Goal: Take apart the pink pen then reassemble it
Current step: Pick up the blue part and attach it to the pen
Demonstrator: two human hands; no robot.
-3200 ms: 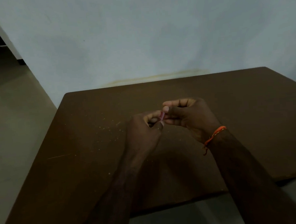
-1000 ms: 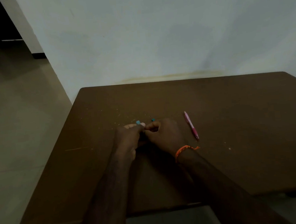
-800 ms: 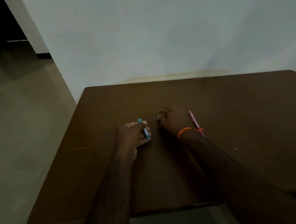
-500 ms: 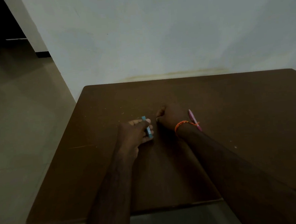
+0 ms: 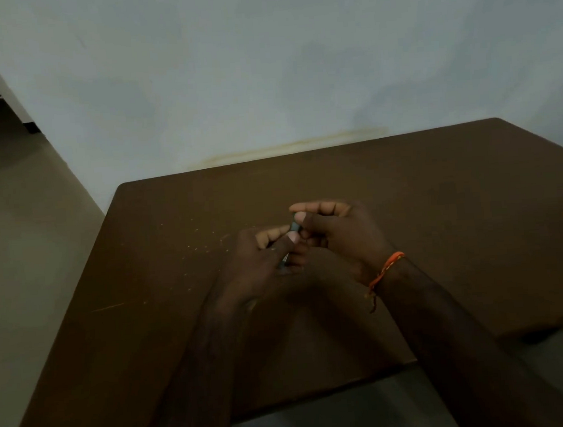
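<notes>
Nearest to me, two bare forearms reach out over the front edge of the brown table [image 5: 439,209], the right one wearing a single orange thread bracelet [image 5: 386,267] at the wrist. The room is dim, so small things are hard to read.

Just past the wrists the two hands meet above the middle of the tabletop. The left hand [image 5: 270,257] is curled nearly closed, thumb pressed down on a slim dark-looking pen piece [image 5: 293,227] that runs through its grip; a thin end of it pokes out low by the palm. The right hand [image 5: 338,229] is curled as well, its thumb and forefinger pinching the upper end of that same piece, the other fingers folded loosely above. So both hands have hold of one slender object between them, fingertips almost touching.

Is it the pink pen? I cannot tell: what shows looks grey or bluish in this light, and no pink is visible anywhere on the table. Nor can I say whether the hands are twisting it apart or screwing it together, so how far the job has got is not something I can judge. No loose parts lie on the wood.

Counting: two hands, one bracelet, one pen piece in view, one table. Beyond the hands there is a scatter of pale specks [image 5: 202,244] on the wood, then the far edge, and the plain pale wall [image 5: 263,64].
</notes>
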